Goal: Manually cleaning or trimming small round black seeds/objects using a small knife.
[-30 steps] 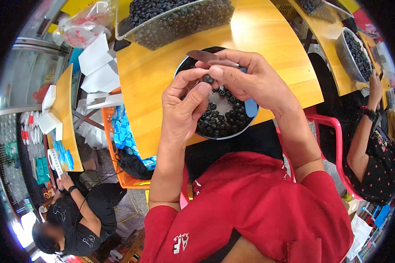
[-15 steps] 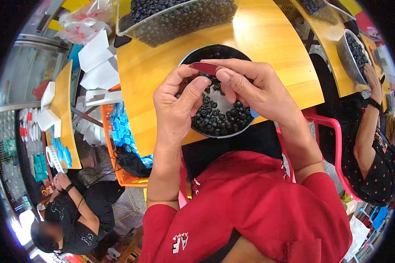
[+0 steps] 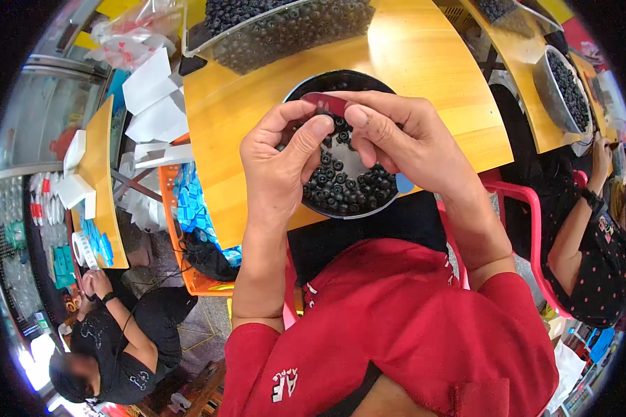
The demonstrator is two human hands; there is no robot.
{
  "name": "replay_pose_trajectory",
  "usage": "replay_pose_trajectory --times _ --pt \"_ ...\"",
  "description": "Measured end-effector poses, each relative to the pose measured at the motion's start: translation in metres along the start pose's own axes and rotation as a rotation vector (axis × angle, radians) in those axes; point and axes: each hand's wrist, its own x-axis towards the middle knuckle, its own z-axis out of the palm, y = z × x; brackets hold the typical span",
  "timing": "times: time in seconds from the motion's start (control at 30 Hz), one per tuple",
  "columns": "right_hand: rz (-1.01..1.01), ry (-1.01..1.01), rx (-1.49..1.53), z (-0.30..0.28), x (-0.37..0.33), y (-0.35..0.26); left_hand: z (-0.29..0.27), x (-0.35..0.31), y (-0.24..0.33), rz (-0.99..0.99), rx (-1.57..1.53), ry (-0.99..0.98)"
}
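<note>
My left hand (image 3: 279, 154) and my right hand (image 3: 414, 139) meet over a round dark bowl (image 3: 351, 163) on the wooden table. Between their fingertips they pinch a small, thin, dark red strip (image 3: 328, 103), one end in each hand. Below them, blueberries (image 3: 339, 198) cover much of the bowl's bottom, and a pale patch shows bare in the middle. My fingers hide part of the far side of the bowl. Whether a berry is also pinched in the fingers, I cannot make out.
A clear bin of blueberries (image 3: 292, 35) stands at the far table edge. White boxes (image 3: 153, 97) and an orange crate (image 3: 172, 229) with blue packets lie left. Co-workers sit at lower left and right; a grey bowl of blueberries (image 3: 556, 97) is near the right one.
The red strip has tilted to show more of its face, its near edge lower; my hands barely shifted. At right, the co-worker's hand has drawn away from the grey bowl.
</note>
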Motion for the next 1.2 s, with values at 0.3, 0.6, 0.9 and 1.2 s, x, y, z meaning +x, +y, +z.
replay_pose_trajectory --times 0.3,0.6,0.9,1.2 --pt "-0.050 0.074 -0.024 0.008 0.002 0.008 0.006 0.001 -0.007 0.032 -0.094 0.038" --pt "-0.015 0.028 0.031 0.005 0.002 0.008 0.002 -0.001 -0.013 0.085 -0.142 0.029" --pt "0.051 -0.001 0.094 0.003 0.002 0.006 -0.003 0.000 -0.013 0.066 -0.167 0.011" --pt "0.110 0.032 0.183 0.003 0.005 0.010 -0.004 0.001 -0.012 0.058 -0.216 -0.037"
